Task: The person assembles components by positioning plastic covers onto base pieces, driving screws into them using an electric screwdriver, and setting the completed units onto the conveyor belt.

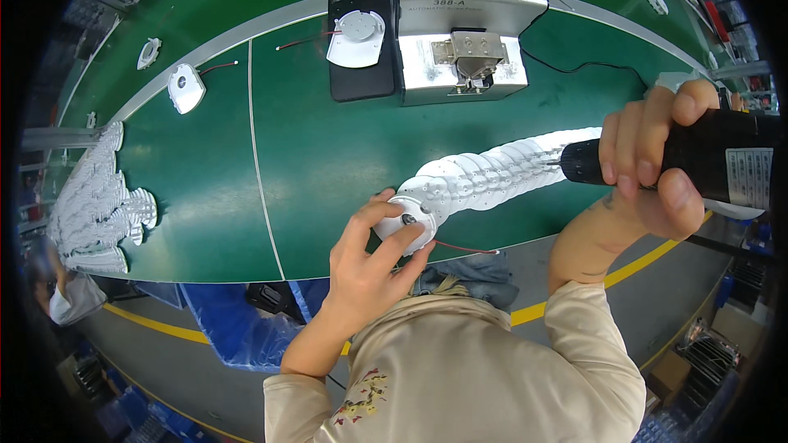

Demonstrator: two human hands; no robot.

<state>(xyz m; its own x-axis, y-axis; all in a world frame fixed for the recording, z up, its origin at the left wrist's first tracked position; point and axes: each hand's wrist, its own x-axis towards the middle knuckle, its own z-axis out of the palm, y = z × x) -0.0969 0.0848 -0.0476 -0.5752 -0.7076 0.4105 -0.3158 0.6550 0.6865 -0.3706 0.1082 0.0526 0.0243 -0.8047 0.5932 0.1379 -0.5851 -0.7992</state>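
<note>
My left hand (361,275) grips a small round white housing (424,217) by its edges, one finger lying over its face. A thin red wire (468,248) trails from it to the right. The housing is at the near left end of a long row of overlapping white plates (492,172) on the green table. In my right hand (652,143) is a black power screwdriver (714,156), fingers wrapped around its body. Its tip points left, above the row of plates and apart from the housing.
A silver screw feeder (464,41) stands at the back, beside a black phone-like slab (361,86) bearing a white wired part (355,43). Another wired part (186,89) lies to the left. Stacked white plates (90,205) sit far left. Blue plastic (238,328) hangs below the table edge.
</note>
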